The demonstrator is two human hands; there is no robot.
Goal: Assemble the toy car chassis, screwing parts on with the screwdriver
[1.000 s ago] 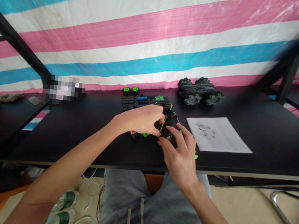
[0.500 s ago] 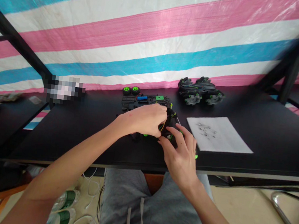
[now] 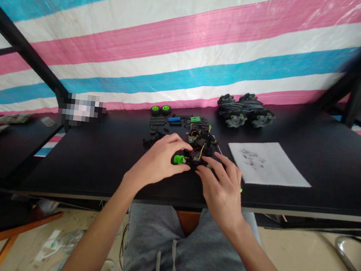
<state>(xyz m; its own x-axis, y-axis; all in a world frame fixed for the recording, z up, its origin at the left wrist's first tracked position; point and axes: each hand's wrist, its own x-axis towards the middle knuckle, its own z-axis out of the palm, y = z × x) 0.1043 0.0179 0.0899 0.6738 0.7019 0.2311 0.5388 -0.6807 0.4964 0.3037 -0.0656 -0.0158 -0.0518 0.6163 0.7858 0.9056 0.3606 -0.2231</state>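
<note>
A partly built toy car chassis point(image 3: 197, 155), black with exposed coloured wires, sits between my two hands. My left hand point(image 3: 159, 161) holds its left side, thumb and fingers curved around a bright green wheel hub point(image 3: 179, 159). With bent fingers and thumb, my right hand point(image 3: 222, 181) grips the chassis from the right, hiding much of that side. Just beyond the chassis lie black parts with a green piece point(image 3: 195, 119), a blue cylindrical battery point(image 3: 174, 119) and two small green-rimmed wheels point(image 3: 160, 109).
A white sheet point(image 3: 277, 172) with several tiny parts on it lies to the right. Behind it stands a dark car with chunky wheels point(image 3: 245, 110). A striped plastic sheet point(image 3: 178, 44) backs the black table point(image 3: 98, 167). Black metal frame posts point(image 3: 35, 60) rise at both sides.
My left hand has moved back and left from over the chassis to its left side, uncovering the wires and green hub. My right hand stays on the right side.
</note>
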